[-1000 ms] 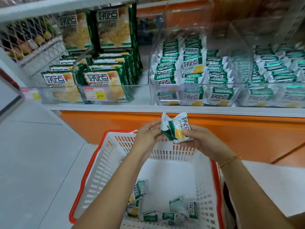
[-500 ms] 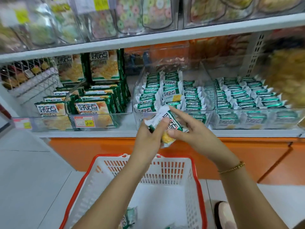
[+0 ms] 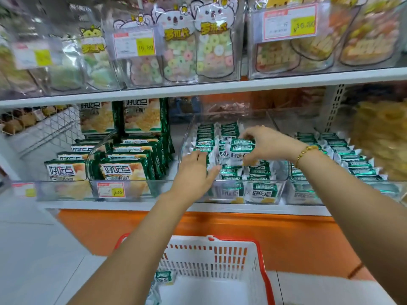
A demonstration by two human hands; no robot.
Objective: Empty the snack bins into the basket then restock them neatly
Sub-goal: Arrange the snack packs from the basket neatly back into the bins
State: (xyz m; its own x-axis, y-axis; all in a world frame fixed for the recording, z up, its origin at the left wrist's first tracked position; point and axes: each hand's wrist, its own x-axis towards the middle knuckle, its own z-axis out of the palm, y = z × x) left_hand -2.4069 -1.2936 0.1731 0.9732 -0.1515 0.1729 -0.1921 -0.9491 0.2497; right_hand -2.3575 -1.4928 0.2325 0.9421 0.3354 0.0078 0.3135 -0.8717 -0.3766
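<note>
A clear snack bin [image 3: 259, 198] on the middle shelf holds rows of small green-and-white snack packets [image 3: 231, 171]. My right hand [image 3: 271, 144] is over the bin and grips a couple of the packets [image 3: 241, 148] just above the rows. My left hand [image 3: 195, 172] reaches over the bin's left front, its straight fingers touching the packets there. Below, the white basket with a red rim [image 3: 259, 256] stands on the floor; one packet [image 3: 164, 277] shows inside it near my left forearm.
A second clear bin [image 3: 308, 194] of the same packets sits to the right. Larger green cracker packs [image 3: 123, 170] fill bins to the left. The upper shelf [image 3: 220, 85] carries clear bins of bagged sweets with price tags. An orange panel [image 3: 286, 234] runs under the shelf.
Both hands rose from above the basket up to the middle bin. The packets held between both hands are now in the right hand alone; the left hand has let go and touches the rows.
</note>
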